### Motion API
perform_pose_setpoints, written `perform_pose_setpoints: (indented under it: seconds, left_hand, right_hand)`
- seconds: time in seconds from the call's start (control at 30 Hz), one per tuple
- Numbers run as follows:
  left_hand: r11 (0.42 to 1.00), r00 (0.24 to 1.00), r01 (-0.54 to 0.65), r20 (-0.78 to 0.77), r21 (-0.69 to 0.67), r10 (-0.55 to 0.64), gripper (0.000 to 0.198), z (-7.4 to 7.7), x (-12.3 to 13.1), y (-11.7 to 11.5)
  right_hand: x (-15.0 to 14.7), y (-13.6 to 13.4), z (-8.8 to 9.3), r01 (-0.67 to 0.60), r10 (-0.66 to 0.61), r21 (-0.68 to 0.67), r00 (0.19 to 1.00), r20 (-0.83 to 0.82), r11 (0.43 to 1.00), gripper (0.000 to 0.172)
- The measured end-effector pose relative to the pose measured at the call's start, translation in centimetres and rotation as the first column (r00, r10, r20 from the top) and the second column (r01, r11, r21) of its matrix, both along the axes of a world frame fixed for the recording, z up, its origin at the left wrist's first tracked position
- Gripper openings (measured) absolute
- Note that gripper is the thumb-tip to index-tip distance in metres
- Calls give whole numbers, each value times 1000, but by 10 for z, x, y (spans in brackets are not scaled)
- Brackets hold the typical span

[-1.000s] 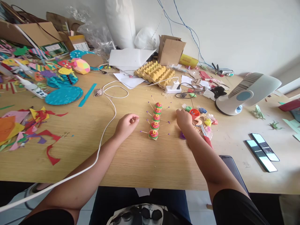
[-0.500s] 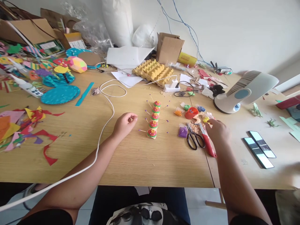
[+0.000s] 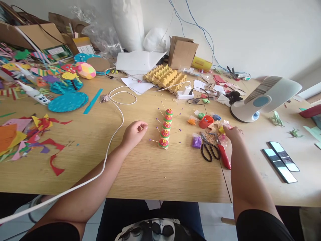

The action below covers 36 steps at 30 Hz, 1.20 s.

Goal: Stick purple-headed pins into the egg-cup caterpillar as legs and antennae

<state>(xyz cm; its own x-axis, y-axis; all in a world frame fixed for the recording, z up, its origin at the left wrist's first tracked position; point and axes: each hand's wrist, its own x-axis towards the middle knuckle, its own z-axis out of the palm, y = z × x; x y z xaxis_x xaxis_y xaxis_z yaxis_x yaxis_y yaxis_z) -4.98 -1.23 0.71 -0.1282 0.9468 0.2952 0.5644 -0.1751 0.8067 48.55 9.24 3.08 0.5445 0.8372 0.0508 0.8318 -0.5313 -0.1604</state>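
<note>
My left hand (image 3: 134, 133) rests on the table with its fingers curled and thumb close to them; no object shows in it. Just right of it stands a row of several red-and-green domes (image 3: 165, 125), with yellow rings on top and thin purple-tipped sticks at the sides. My right hand (image 3: 234, 133) is closed among small clay packets, its fingertips at something reddish that I cannot make out. Under it lies a clear plastic packet (image 3: 222, 140). Nearby are a purple clay packet (image 3: 197, 142), black-handled scissors (image 3: 210, 150), a red-handled tool (image 3: 224, 158) and an orange-red cup (image 3: 206, 122).
A white fan (image 3: 260, 100) stands at the right, near two phone-like slabs (image 3: 281, 160). At the back are a yellow egg tray (image 3: 165, 77) and a power strip (image 3: 184, 93). Paper scraps (image 3: 32, 137) lie left. A white cable (image 3: 110, 140) crosses my left forearm.
My right hand has shifted and turned slightly at the clay packets, uncovering more of the clear packet. My left hand keeps its pose. The whole view has shifted slightly.
</note>
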Motion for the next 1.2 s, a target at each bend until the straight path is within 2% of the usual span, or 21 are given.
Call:
perform_pose_setpoints:
  seconds: [0.1, 0.17, 0.37, 0.5, 0.63, 0.73, 0.8, 0.83, 0.9, 0.97, 1.0, 1.07, 1.13, 1.2]
  left_hand:
    - [1000, 1000, 2, 5, -2, -2, 18, 1, 1, 0]
    - [1000, 1000, -5, 7, 0, 5, 18, 1, 1, -1]
    - [1000, 1000, 2, 9, 5, -2, 18, 2, 2, -1]
    - [1000, 1000, 4, 6, 8, -4, 18, 2, 3, -2]
    - [1000, 1000, 3, 1, 10, -3, 17, 1, 2, -1]
    - [1000, 1000, 0, 6, 17, 0, 17, 2, 2, -1]
    - [1000, 1000, -2, 15, 17, 1, 16, 3, 3, -2]
    - [1000, 1000, -2, 16, 16, 1, 16, 4, 3, -3]
    - [1000, 1000, -8, 13, 26, 7, 16, 8, 4, -4]
    - [998, 1000, -20, 4, 57, 19, 16, 12, 5, -7]
    - [996, 1000, -28, -3, 81, 28, 15, 14, 6, -8]
    - [989, 998, -51, -24, 140, 55, 16, 20, 7, -12]
    - [975, 994, -86, -53, 205, 99, 16, 25, 7, -15]
    - [957, 989, -106, -75, 269, 130, 16, 30, 8, -19]
  right_hand:
    - [-4, 8, 1, 126, -127, -28, 991, -51, 992, 79]
    - [-8, 9, 4, 140, -142, -22, 988, -63, 990, 77]
    - [-17, -7, 10, 135, -124, 37, 970, -211, 990, 42]
    - [-22, -25, 13, 174, -91, 207, 929, -360, 963, 29]
    - [-29, -39, 19, 275, -20, 407, 848, -530, 871, 22]
    - [-35, -47, 27, 318, 41, 461, 787, -615, 828, 19]
    - [-43, -55, 36, 320, 123, 480, 716, -687, 817, 18]
    - [-49, -61, 41, 328, 194, 497, 645, -739, 803, 19]
    - [-68, -75, 52, 367, 345, 549, 491, -800, 751, 18]
    - [-98, -94, 63, 385, 498, 610, 356, -791, 693, 20]
    - [-116, -104, 68, 358, 562, 639, 304, -770, 681, 23]
    - [-158, -126, 74, 266, 631, 661, 201, -750, 701, 28]
    - [-198, -145, 74, 170, 674, 696, 175, -718, 697, 27]
    - [-230, -160, 67, 30, 718, 738, 205, -665, 674, 30]
